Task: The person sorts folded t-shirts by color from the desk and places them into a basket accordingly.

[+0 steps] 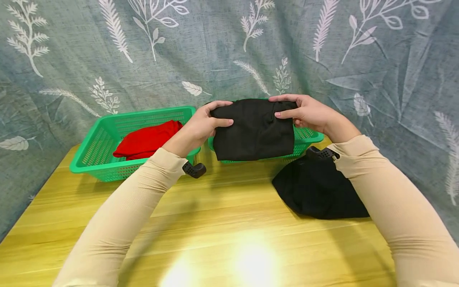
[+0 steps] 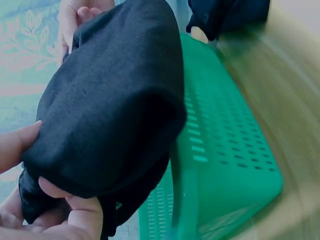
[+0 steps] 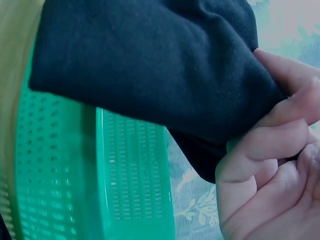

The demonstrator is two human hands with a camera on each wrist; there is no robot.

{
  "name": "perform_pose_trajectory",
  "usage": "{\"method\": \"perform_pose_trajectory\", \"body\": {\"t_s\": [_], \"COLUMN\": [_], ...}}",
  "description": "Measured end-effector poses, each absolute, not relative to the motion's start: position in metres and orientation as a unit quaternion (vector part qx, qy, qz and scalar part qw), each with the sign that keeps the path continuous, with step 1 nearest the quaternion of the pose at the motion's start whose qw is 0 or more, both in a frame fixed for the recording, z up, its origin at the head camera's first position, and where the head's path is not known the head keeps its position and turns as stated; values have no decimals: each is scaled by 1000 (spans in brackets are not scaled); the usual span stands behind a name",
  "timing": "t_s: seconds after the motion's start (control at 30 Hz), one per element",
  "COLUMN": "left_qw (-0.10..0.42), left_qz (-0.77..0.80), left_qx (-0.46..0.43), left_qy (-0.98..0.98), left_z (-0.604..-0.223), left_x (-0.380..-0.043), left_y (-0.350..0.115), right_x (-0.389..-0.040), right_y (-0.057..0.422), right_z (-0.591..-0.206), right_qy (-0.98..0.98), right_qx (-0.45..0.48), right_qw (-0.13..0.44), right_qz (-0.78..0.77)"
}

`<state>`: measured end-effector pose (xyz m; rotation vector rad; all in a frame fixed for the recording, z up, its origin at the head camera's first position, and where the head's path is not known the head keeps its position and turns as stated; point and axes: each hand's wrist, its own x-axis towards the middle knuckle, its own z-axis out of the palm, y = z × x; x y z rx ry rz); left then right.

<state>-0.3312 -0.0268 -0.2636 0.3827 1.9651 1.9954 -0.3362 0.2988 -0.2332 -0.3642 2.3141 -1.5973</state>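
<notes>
A folded black cloth (image 1: pixel 254 131) hangs between both hands, in front of and above the right-hand green basket (image 1: pixel 311 137). My left hand (image 1: pixel 203 122) pinches its upper left corner, thumb on the near face. At the upper right corner, my right hand (image 1: pixel 312 113) grips the fabric between thumb and fingers. In the left wrist view the black cloth (image 2: pixel 110 95) shows thick, rounded folds beside the basket wall (image 2: pixel 230 175). The right wrist view has the black cloth (image 3: pixel 150 65) drooping over the slotted basket. The cloth hides much of that basket.
At the left stands another green basket (image 1: pixel 107 174) with a red cloth (image 1: pixel 148 139) inside. A second black cloth (image 1: pixel 315 191) lies on the wooden table (image 1: pixel 222 215), partly under my right forearm. A patterned grey-green curtain (image 1: pixel 215 48) hangs behind the baskets.
</notes>
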Motion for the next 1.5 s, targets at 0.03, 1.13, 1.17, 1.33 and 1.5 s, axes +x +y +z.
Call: {"method": "perform_pose_trajectory", "body": {"t_s": [0.03, 1.13, 1.17, 1.33, 1.5], "left_qw": [159, 119, 119, 126, 140], "left_qz": [698, 646, 644, 630, 623], "left_qx": [131, 114, 112, 96, 90], "left_qy": [686, 746, 748, 760, 764], "left_z": [-264, -271, -272, -277, -281], "left_x": [-334, -385, -385, -387, -387], "left_y": [-25, 9, 10, 10, 8], "right_x": [-338, -387, -387, -387, -386], "right_y": [300, 311, 311, 309, 308], "right_z": [-232, -233, -234, -240, -246], "right_qy": [811, 861, 860, 858, 864], "right_qx": [-123, -52, -50, -50, -51], "right_qw": [150, 89, 88, 99, 117], "right_qz": [-552, -499, -501, -502, -487]}}
